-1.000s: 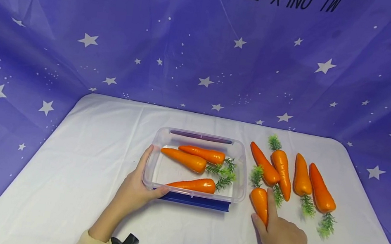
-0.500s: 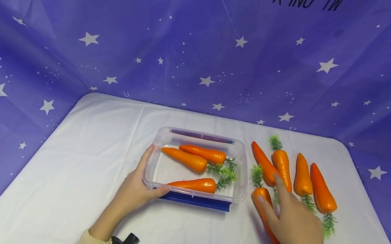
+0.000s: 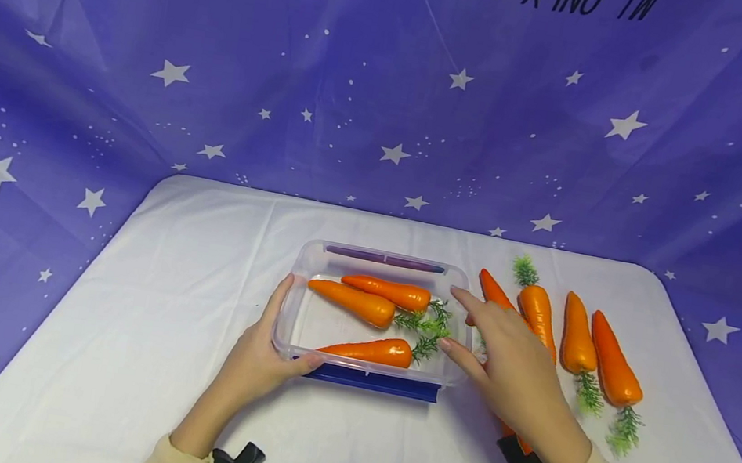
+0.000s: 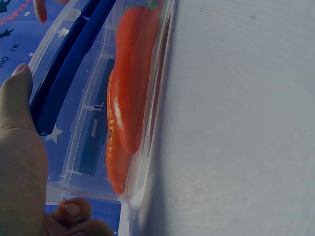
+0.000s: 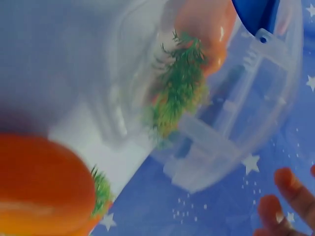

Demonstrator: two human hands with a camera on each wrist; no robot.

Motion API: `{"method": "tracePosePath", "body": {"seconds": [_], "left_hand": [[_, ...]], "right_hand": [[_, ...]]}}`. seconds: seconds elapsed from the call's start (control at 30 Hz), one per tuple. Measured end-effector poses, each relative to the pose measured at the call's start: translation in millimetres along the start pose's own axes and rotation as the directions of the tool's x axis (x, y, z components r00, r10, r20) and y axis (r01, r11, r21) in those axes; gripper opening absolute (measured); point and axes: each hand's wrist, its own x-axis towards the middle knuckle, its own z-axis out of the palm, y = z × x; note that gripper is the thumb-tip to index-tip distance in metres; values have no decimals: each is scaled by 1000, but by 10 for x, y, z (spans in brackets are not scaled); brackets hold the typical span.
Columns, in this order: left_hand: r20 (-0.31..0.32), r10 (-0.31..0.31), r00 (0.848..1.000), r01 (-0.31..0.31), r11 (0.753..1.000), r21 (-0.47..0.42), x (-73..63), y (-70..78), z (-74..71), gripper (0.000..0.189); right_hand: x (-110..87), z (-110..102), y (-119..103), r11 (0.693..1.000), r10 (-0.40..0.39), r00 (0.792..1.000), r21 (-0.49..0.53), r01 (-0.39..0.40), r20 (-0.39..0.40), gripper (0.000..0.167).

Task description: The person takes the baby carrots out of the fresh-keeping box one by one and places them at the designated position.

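Note:
A clear plastic box (image 3: pixel 393 375) with blue latches stands on the table. Inside lie three carrots with green tops, among them a front carrot (image 3: pixel 372 349) and a middle carrot (image 3: pixel 354 303). My left hand (image 3: pixel 256 362) grips the box's left front corner, thumb on the front wall beside the blue latch (image 4: pixel 61 81). At the opposite end, my right hand (image 3: pixel 519 363) hovers by the right rim, fingers spread and holding nothing. In the right wrist view its fingertips (image 5: pixel 288 182) appear apart from the box. A loose carrot lies mostly hidden beneath this hand and wrist.
More loose carrots lie right of the box: an upright-lying carrot (image 3: pixel 577 336), a rightmost carrot (image 3: pixel 615 361), and two crossing ones, including a carrot (image 3: pixel 536 310) with its top away from me. White cloth (image 3: pixel 137 325) covers the table; a starry purple curtain (image 3: pixel 325 154) surrounds it.
My right hand has left the nearest loose carrot, which stays on the table, and moved left to the box's right end. My left hand has kept its place on the box.

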Motion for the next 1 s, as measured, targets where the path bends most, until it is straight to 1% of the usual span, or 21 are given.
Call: {"method": "tracePosePath", "body": {"seconds": [0.1, 0.17, 0.33, 0.43, 0.57, 0.6, 0.67, 0.7, 0.8, 0.83, 0.9, 1.0], "left_hand": [[0, -4, 1000, 4, 1000, -3, -3, 8, -3, 117], [1, -4, 1000, 4, 1000, -1, -4, 11, -3, 117], [3, -6, 1000, 6, 1000, -1, -5, 14, -4, 117], [1, -6, 1000, 6, 1000, -1, -3, 11, -4, 117], [-2, -7, 1000, 7, 1000, 1, -2, 5, -2, 117], [-2, -9, 1000, 9, 1000, 1, -2, 4, -2, 117], [-2, -11, 1000, 11, 1000, 2, -4, 5, -3, 117], [-1, -11, 1000, 11, 1000, 2, -4, 6, -4, 117], [-3, -8, 1000, 8, 1000, 2, -6, 9, -4, 117], [-4, -5, 1000, 5, 1000, 3, -6, 9, -4, 117], [-6, -3, 1000, 3, 1000, 1, -6, 10, -3, 117], [-5, 0, 1000, 0, 1000, 1, -5, 5, 0, 118]], "right_hand": [[110, 80, -39, 996, -85, 996, 42, 83, 40, 73], [176, 131, -61, 991, -115, 990, 72, 109, 78, 73], [322, 255, -104, 980, -126, 972, 179, 90, 199, 73], [399, 337, -114, 966, -154, 953, 240, 91, 259, 74], [473, 443, -111, 944, -235, 921, 299, 140, 310, 80], [488, 465, -110, 937, -257, 913, 312, 156, 317, 80], [511, 501, -111, 928, -292, 899, 324, 184, 327, 73], [522, 517, -113, 927, -303, 894, 321, 195, 332, 66], [555, 553, -122, 928, -320, 882, 301, 219, 346, 48], [565, 563, -124, 929, -325, 878, 291, 227, 352, 45], [582, 580, -127, 931, -333, 868, 275, 240, 369, 46], [600, 602, -125, 924, -355, 845, 289, 252, 400, 57]]}}
